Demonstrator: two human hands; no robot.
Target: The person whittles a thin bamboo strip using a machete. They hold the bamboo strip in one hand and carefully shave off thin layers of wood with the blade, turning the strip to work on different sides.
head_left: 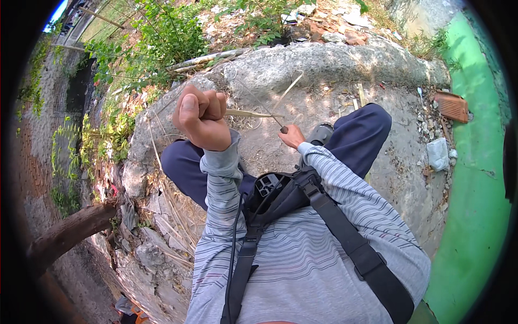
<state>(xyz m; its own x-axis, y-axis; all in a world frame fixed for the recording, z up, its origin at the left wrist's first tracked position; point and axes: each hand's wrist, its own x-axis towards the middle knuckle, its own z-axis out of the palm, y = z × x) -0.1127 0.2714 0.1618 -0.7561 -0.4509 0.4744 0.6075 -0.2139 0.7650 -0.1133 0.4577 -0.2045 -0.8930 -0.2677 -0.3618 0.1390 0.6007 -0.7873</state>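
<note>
My left hand [204, 116] is raised and closed in a fist, thumb on top. From it a pale, flat strip [251, 113], like split bamboo or cane, runs toward my right hand. My right hand [293, 136] is lower and closed around a thin tool [284, 129] with a dark end; its kind is too small to make out. The strip's far end meets this tool just ahead of my right fingers. A second pale length [288, 89] slants up and away from that meeting point, bent at its tip. A thin line beside it reaches toward the stone edge.
My bent knees [364, 127] frame the rough concrete ground. A low stone kerb [324, 67] curves across the front, with pale strips [361, 94] near it. Rubble, a reddish brick [452, 106] and a whitish block [437, 154] lie beside the green wall [475, 146]. A log [73, 235] lies left.
</note>
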